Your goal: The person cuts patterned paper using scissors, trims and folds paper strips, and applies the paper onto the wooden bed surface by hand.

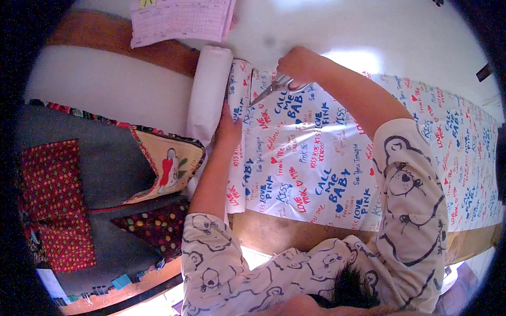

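Note:
My right hand is closed round the handles of metal scissors, whose blades point down-left at the printed sheet. White printed sheet, covered in red and blue lettering, spreads over the table to the right. A separate-looking strip of the same print lies along its left side. My left hand rests on that strip beside a white roll; its fingers are mostly hidden, and what they hold, if anything, cannot be made out.
Grey fabric with patterned patches and clips along its lower edge lies at the left. Pink paper forms sit at the top, near a brown strip. The brown table edge runs near my body.

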A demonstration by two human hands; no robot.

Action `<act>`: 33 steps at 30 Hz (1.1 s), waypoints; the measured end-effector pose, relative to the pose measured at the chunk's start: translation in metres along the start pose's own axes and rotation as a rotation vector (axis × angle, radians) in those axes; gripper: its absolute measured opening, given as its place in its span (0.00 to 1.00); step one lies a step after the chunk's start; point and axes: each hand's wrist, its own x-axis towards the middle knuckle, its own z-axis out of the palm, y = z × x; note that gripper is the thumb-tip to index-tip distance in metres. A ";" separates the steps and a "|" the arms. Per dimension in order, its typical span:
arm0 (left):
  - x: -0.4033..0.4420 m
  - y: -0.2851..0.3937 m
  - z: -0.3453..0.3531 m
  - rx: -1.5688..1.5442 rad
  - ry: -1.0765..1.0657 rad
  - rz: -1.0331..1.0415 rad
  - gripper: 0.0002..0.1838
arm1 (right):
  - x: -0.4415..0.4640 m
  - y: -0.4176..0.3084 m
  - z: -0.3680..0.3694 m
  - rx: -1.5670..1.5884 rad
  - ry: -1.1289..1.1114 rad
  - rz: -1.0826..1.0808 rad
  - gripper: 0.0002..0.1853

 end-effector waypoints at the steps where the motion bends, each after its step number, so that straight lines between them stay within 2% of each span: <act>1: 0.001 -0.005 0.005 0.005 0.031 0.032 0.43 | 0.000 0.000 0.004 0.029 0.037 -0.006 0.21; 6: 0.009 -0.009 0.005 -0.016 0.068 0.050 0.43 | -0.006 0.002 0.007 0.060 0.157 -0.001 0.25; 8: 0.009 -0.014 0.002 0.013 0.075 0.074 0.42 | -0.003 0.000 0.019 0.114 0.301 -0.027 0.25; 12: 0.001 0.000 -0.001 -0.027 0.048 0.018 0.41 | 0.000 -0.004 0.025 0.109 0.246 -0.023 0.26; 14: -0.001 0.003 -0.005 -0.110 0.023 0.037 0.40 | 0.004 -0.007 0.030 0.117 0.375 -0.079 0.22; 15: -0.002 0.005 -0.007 -0.105 0.021 0.039 0.40 | 0.005 -0.009 0.024 0.121 0.378 -0.077 0.22; 17: -0.004 0.008 -0.009 -0.108 0.015 0.024 0.38 | 0.005 -0.012 0.014 0.087 0.166 -0.085 0.20; 20: -0.005 0.007 -0.007 -0.108 0.030 0.065 0.38 | 0.005 -0.019 0.008 0.062 0.074 -0.095 0.19; 24: -0.004 -0.006 0.002 -0.088 0.072 0.067 0.38 | -0.001 -0.018 0.014 0.051 0.065 -0.095 0.20; 26: -0.003 -0.004 -0.001 -0.010 0.069 0.117 0.39 | -0.012 -0.012 0.018 0.110 0.236 -0.035 0.23; 29: -0.004 0.013 -0.010 -0.087 -0.011 0.022 0.39 | -0.023 -0.011 0.016 0.094 0.185 -0.027 0.25; 33: 0.001 0.004 -0.006 -0.103 0.005 0.067 0.39 | -0.016 -0.020 0.022 0.133 0.170 -0.049 0.26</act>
